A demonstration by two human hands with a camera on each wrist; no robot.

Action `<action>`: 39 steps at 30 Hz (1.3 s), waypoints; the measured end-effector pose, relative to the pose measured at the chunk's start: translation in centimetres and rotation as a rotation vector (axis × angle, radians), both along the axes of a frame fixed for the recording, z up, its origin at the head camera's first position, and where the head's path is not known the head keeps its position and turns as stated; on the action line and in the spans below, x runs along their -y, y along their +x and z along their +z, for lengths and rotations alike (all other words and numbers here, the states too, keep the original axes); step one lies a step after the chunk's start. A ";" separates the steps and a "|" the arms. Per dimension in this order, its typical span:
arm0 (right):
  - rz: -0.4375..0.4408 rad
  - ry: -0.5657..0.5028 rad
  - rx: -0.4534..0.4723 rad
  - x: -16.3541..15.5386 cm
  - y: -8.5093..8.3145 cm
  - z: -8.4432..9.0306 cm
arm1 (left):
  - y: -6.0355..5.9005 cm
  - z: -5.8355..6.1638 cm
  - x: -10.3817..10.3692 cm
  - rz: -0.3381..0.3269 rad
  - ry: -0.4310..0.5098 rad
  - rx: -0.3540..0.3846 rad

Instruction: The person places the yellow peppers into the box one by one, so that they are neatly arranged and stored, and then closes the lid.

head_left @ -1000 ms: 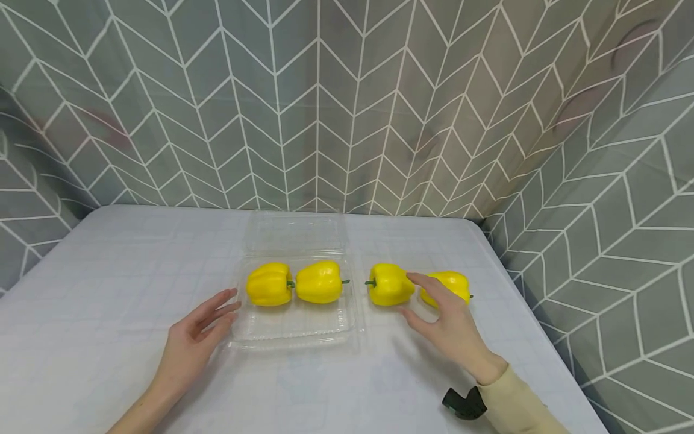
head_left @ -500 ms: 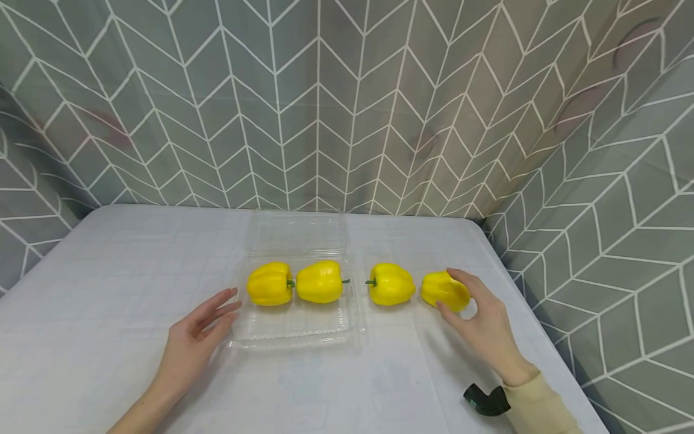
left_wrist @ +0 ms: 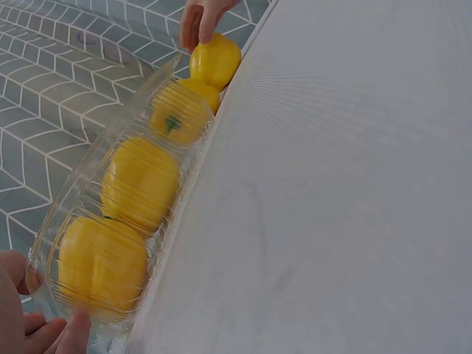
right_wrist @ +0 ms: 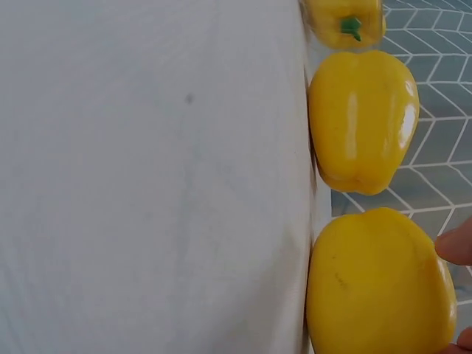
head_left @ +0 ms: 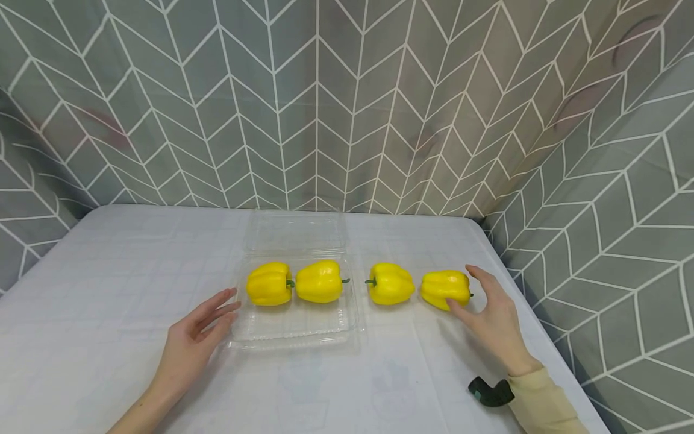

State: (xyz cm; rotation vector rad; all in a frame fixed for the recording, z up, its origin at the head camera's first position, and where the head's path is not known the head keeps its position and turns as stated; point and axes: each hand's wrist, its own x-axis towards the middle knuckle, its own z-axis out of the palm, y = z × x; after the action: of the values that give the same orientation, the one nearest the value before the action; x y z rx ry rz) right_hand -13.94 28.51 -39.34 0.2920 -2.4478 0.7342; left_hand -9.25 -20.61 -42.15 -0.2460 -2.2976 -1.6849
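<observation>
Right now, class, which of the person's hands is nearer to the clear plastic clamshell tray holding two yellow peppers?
Left. The left hand rests at the clear plastic clamshell tray's left edge; the right hand is at the far-right yellow pepper.

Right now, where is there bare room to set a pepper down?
Free: the tray front strip below its two peppers, and the table left of the left hand. Crowded: right of the tray, where the right hand touches the outer pepper.

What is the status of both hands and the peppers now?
Left hand open, resting at tray edge. Right hand open, fingers around rightmost pepper, not lifted. Two peppers in tray, two on table. Nothing in the way.
</observation>
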 end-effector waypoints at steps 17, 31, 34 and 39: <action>-0.043 -0.039 0.207 -0.4 -0.3 -1.1 | 0.0 0.0 0.0 0.008 -0.017 0.008; -0.078 -0.063 0.291 -0.4 -0.4 -1.6 | 0.0 -0.1 0.2 -0.023 -0.019 0.011; -0.082 -0.066 0.280 -0.4 -0.4 -1.6 | 0.0 -0.1 0.2 -0.023 -0.021 0.010; -0.089 -0.074 0.265 -0.3 -0.3 -1.6 | 0.0 0.0 0.2 -0.029 -0.017 0.011</action>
State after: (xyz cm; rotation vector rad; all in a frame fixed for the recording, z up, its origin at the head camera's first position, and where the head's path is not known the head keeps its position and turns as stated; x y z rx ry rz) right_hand -14.24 28.81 -40.94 0.0592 -2.6530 0.8695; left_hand -9.22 -20.83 -42.19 -0.2753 -2.3280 -1.6848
